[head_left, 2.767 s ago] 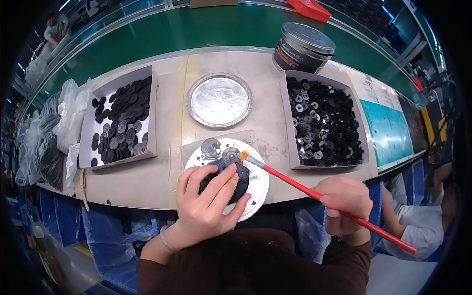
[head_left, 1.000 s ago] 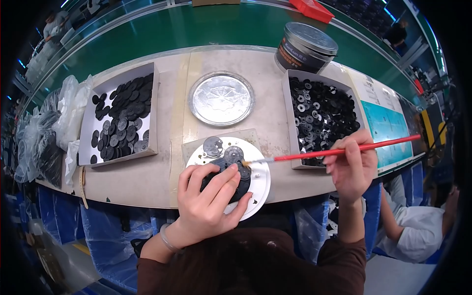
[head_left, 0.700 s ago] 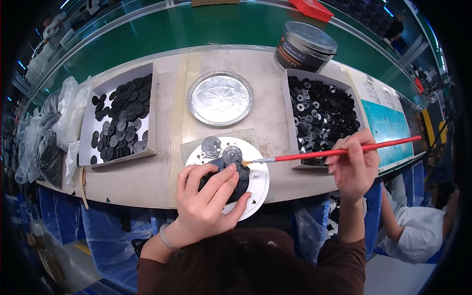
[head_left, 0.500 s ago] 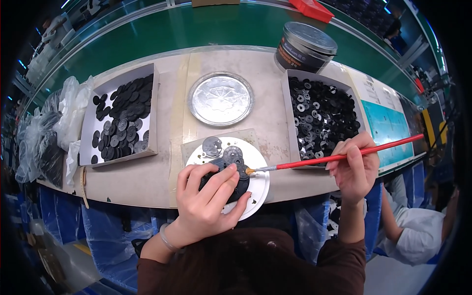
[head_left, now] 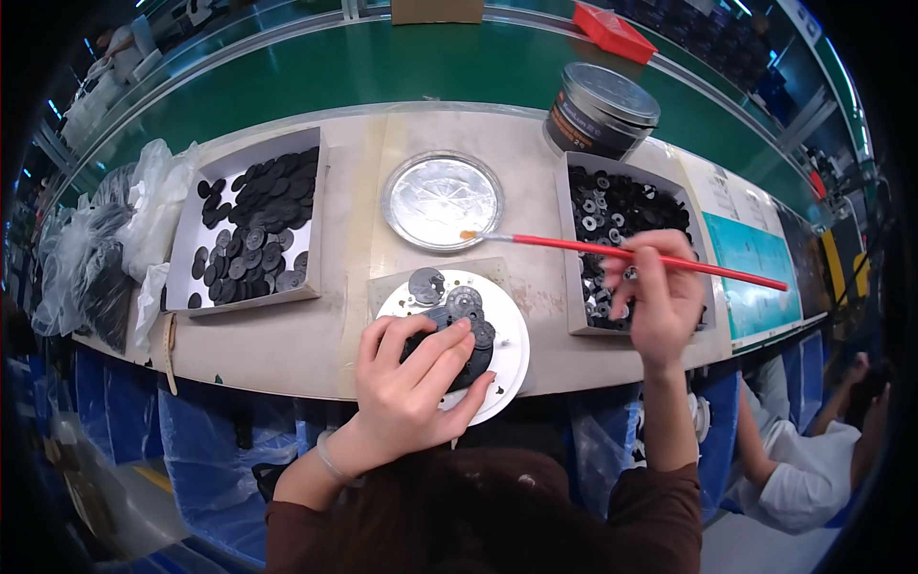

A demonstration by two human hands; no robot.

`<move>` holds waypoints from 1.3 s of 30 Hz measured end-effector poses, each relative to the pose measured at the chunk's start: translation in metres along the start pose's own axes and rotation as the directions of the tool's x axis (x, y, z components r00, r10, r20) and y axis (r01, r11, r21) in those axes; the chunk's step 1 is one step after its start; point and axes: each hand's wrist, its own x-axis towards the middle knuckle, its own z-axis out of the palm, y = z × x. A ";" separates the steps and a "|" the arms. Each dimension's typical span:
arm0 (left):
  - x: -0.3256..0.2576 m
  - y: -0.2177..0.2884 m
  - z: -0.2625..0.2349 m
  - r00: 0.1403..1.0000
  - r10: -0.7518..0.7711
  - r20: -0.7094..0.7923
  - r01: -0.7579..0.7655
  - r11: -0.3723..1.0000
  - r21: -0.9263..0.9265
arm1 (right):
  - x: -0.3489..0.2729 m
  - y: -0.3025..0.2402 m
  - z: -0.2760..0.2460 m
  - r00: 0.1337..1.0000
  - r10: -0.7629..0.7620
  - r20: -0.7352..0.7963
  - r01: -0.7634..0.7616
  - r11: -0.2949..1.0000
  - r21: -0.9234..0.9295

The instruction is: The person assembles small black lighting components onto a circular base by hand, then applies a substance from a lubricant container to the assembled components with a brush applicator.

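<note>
My left hand (head_left: 406, 383) is closed on a black geared plastic assembly (head_left: 466, 304), holding it down on a round white plate (head_left: 513, 354) near the table's front edge. Its fingers hide part of the assembly. To the right, my right hand (head_left: 665, 301) grips a red-handled paintbrush (head_left: 564, 245) that points left. The brush's yellowish tip is at the near edge of a round silver lid-like dish (head_left: 435, 196); whether it touches cannot be told. The dish holds a shiny, pale smeared coating.
A white box of black discs (head_left: 253, 244) stands at left, beside clear plastic bags (head_left: 153, 220). Another box (head_left: 564, 206) on the right holds small dark and silvery round parts. A lidded metal can (head_left: 602, 110) stands behind it. A person in white (head_left: 808, 459) sits at right.
My right hand has lifted the brush tip off the black assembly and carried it away from me to the silver dish. My left hand keeps its hold. The view has shifted slightly.
</note>
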 end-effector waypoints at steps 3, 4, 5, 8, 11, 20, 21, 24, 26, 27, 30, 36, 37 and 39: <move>-0.002 -0.002 0.000 1.000 0.003 -0.010 -0.003 1.000 -0.007 | 0.006 0.015 0.006 0.994 0.104 0.034 -0.105 0.994 0.021; -0.003 -0.003 0.000 1.000 0.002 -0.012 -0.002 1.000 -0.017 | 0.007 0.018 0.003 0.994 0.096 0.048 -0.097 0.995 0.024; -0.003 -0.003 0.000 1.000 -0.005 -0.024 0.005 1.000 -0.006 | 0.007 0.020 -0.002 0.989 0.148 0.000 -0.148 0.988 0.038; -0.005 -0.004 -0.001 0.999 -0.009 -0.045 0.008 0.999 -0.035 | 0.005 0.025 -0.023 0.968 0.235 -0.093 -0.227 0.970 0.090; -0.008 -0.004 0.000 0.998 -0.033 -0.055 0.029 0.997 -0.068 | 0.000 0.028 -0.047 0.945 0.277 -0.176 -0.259 0.958 0.120; 0.000 -0.005 -0.020 0.991 -0.001 0.131 -0.001 1.000 0.019 | -0.014 0.023 -0.082 0.931 0.325 -0.168 -0.323 0.946 0.043; 0.008 -0.005 -0.025 0.985 -0.037 0.168 0.046 0.998 -0.050 | -0.015 0.019 -0.082 0.935 0.303 -0.185 -0.298 0.953 0.057; 0.048 -0.013 -0.039 0.968 -0.096 0.231 0.134 0.979 -0.155 | -0.023 0.010 -0.088 0.942 0.277 -0.189 -0.265 0.960 0.085; 0.078 -0.035 -0.030 0.970 -0.096 0.224 0.116 0.990 -0.078 | -0.026 0.006 -0.092 0.939 0.286 -0.190 -0.275 0.958 0.084; 0.094 -0.049 -0.020 0.971 -0.091 0.223 0.096 0.995 -0.010 | -0.029 0.006 -0.096 0.946 0.265 -0.188 -0.255 0.964 0.075; 0.132 -0.100 0.004 0.973 -0.138 0.184 0.092 0.966 0.240 | -0.035 0.000 -0.100 0.968 0.188 -0.165 -0.185 0.982 0.033; 0.168 -0.212 0.060 0.958 -0.194 0.212 0.027 0.796 0.605 | -0.065 -0.010 -0.144 0.927 0.146 -0.345 -0.176 0.983 -0.056; 0.171 -0.226 0.068 0.983 -0.076 0.170 -0.055 0.752 0.657 | -0.071 -0.011 -0.152 0.917 0.140 -0.373 -0.177 0.982 -0.067; 0.178 -0.244 0.075 0.993 0.093 0.070 -0.112 0.598 0.794 | -0.083 -0.007 -0.166 0.887 0.134 -0.442 -0.191 0.978 -0.087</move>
